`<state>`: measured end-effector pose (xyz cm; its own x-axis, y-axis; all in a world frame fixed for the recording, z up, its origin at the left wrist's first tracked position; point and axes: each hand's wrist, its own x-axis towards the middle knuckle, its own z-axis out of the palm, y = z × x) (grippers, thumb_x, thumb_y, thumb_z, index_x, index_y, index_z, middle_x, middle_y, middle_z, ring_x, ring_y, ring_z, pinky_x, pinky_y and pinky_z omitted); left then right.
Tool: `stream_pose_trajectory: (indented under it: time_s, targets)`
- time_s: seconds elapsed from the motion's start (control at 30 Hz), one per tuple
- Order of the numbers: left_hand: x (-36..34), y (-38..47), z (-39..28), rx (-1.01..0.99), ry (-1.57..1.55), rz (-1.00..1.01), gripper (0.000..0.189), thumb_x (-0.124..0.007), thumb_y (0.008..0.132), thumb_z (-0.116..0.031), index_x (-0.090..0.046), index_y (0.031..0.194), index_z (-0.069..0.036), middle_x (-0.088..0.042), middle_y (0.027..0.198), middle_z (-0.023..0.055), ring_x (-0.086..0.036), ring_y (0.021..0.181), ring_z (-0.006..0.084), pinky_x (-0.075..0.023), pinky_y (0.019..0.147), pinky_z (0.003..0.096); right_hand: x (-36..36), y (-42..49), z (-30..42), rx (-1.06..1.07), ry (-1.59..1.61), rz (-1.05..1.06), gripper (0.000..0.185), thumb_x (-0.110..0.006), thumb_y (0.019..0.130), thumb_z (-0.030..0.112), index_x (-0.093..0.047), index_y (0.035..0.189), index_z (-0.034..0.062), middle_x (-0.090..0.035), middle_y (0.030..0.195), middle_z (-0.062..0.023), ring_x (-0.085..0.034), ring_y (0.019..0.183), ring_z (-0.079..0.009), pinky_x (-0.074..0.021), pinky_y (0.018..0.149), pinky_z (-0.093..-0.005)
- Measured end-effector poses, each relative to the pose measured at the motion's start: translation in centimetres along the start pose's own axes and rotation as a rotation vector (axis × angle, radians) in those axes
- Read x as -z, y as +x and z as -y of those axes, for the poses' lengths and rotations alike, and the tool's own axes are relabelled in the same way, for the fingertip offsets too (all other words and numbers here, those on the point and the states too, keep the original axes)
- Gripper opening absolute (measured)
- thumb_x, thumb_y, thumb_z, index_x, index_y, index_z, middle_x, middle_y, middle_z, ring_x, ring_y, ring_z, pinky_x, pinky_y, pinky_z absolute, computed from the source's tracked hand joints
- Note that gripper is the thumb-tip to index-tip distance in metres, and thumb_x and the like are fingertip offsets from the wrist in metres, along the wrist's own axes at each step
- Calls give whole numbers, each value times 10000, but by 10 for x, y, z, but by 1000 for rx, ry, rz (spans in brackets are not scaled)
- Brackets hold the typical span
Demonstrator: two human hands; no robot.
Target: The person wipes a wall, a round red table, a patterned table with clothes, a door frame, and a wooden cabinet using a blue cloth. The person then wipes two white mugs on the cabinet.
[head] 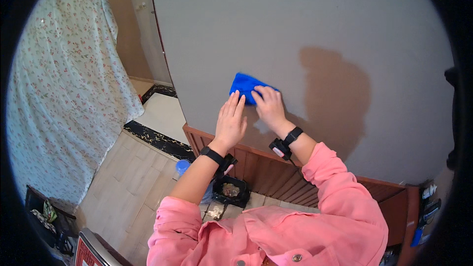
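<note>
A blue cloth (244, 85) lies bunched flat against a grey wall panel (236, 26) in front of me. My right hand (271, 105) presses on its right side, with curled fingers gripping the fabric. My left hand (231, 120) is stretched out just below, its fingertips at the lower left edge of the cloth. Whether those fingertips push on the cloth or on the wall is hard to tell. A black strap with a small device circles each wrist. My shadow falls on the wall to the right of the cloth.
Brown slatted wood panelling (255, 166) runs below the wall. Beneath my arms stand a black bin (242, 194) and a bottle with a blue cap (182, 166). A floral curtain (66, 81) hangs at left beside a doorway. A chair back (92, 247) is at lower left.
</note>
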<state>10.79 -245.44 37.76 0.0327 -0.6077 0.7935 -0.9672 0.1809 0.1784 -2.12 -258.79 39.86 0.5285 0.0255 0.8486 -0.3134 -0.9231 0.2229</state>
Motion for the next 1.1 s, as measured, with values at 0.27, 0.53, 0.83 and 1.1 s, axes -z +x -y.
stream_pose_trajectory:
  time_s: [0.27,0.53,0.83,1.1]
  targets:
    - [-86,-22,-14,104,-127,124,759,-579,757,-14,-285,1455,35,-256,1520,244,-247,1415,404,-246,1146,489,-1,-63,-12,64,92,166,352,-565,798,122,-614,1120,-13,-578,1197,-103,-536,1108,-240,-420,859,-363]
    - [-41,73,44,-113,-54,-176,700,-599,754,-12,-385,1421,-7,-325,1507,190,-296,1407,345,-220,1150,506,-5,43,-12,0,-57,-70,383,-609,745,72,-622,1126,29,-577,1210,-66,-513,1127,-238,-366,908,-384]
    - [-23,26,119,-94,-107,-196,727,-611,750,-25,-372,1437,-15,-307,1519,192,-251,1430,350,-162,1156,539,-71,60,39,168,-89,35,343,-588,775,148,-641,1092,28,-552,1253,-83,-500,1142,-236,-352,908,-382]
    - [48,157,161,-325,-118,-322,583,-510,803,26,-474,1380,-50,-400,1481,141,-343,1394,301,-202,1146,522,-57,175,22,1,-260,-204,341,-598,772,73,-634,1111,58,-580,1197,-46,-522,1120,-229,-352,899,-388]
